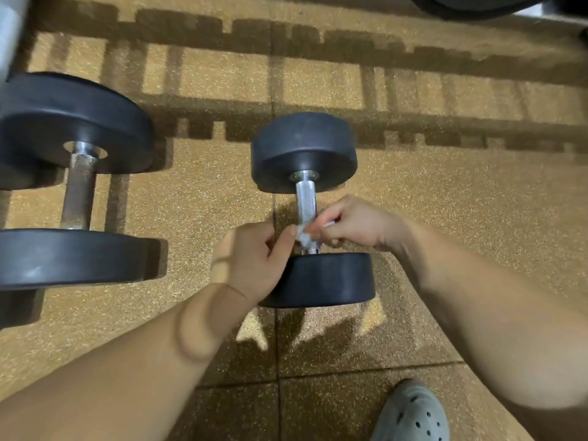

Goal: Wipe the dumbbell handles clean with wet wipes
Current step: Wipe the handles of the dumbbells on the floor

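At the near end of the handle: both hands on the wipe

Curled fingers (286, 240) and thumb of the left hand (251, 259) pinch one end of a small white wet wipe (304, 235). Fingers (324, 214) of the right hand (353, 222) pinch the other end. The wipe lies against the knurled steel handle (306, 202), just above the near weight head; whether it wraps round the bar cannot be told. The small dumbbell (304, 148) lies on the speckled tan floor (445, 218), handle pointing away from the person. A larger dumbbell (73, 122) lies well apart to the left. A grey perforated clog (413, 415) shows at lower right.
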{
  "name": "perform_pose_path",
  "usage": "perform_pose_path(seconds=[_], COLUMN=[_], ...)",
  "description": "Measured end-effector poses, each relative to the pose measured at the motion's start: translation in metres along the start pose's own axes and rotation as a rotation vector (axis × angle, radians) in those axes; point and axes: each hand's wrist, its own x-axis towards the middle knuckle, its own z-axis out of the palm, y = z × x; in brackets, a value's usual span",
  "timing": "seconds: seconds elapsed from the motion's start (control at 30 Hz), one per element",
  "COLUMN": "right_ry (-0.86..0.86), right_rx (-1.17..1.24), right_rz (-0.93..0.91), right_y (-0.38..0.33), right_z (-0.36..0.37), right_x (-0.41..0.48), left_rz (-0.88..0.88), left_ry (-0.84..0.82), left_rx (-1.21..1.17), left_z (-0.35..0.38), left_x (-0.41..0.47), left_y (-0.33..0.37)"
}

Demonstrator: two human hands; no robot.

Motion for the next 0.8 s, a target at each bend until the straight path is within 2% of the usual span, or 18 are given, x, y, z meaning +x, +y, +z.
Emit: perform_pose_path(seconds=[0.07,0.17,0.23,0.27,0.37,0.43,0.5,0.57,0.63,0.73,0.8], right_ry=[-0.002,0.332,0.472,0.451,0.227,0.198,0.302,0.465,0.529,0.358,0.142], right_rx=[0.037,0.089,0.129,0.133,0.117,0.089,0.129,0.269,0.373,0.331,0.13], right_rz=[-0.028,-0.052,-0.061,-0.066,-0.091,-0.108,-0.116,-0.102,-0.093,-0.103,-0.094], right_y=[-0.004,-0.011,-0.012,-0.012,-0.015,-0.021,-0.034,-0.048,-0.056,-0.053,-0.051], right_z=[0.005,0.011,0.018,0.023,0.04,0.047,0.049,0.056,0.066,0.076,0.072], right_x=[0.003,0.024,0.036,0.038,0.031,0.032,0.042,0.055,0.061,0.055,0.044], left_rz=[0.141,0.321,0.322,0.297,0.263,0.269,0.269,0.268,0.26,0.176,0.025], left_ry=[0.052,0.017,0.005,0.006,-0.008,-0.023,-0.011,-0.01,-0.055,-0.105,-0.089], left_rx=[0.019,0.044,0.098,0.101,0.013,-0.047,-0.059,-0.066,-0.128,-0.23,-0.309], left_z=[-0.002,0.002,0.003,0.001,-0.011,-0.02,-0.027,-0.036,-0.046,-0.057,-0.063], left_x=[-0.009,-0.023,-0.027,-0.027,-0.026,-0.027,-0.028,-0.026,-0.023,-0.018,-0.013], left_y=[0.004,0.025,0.027,0.023,0.0,-0.014,-0.023,-0.034,-0.045,-0.062,-0.066])
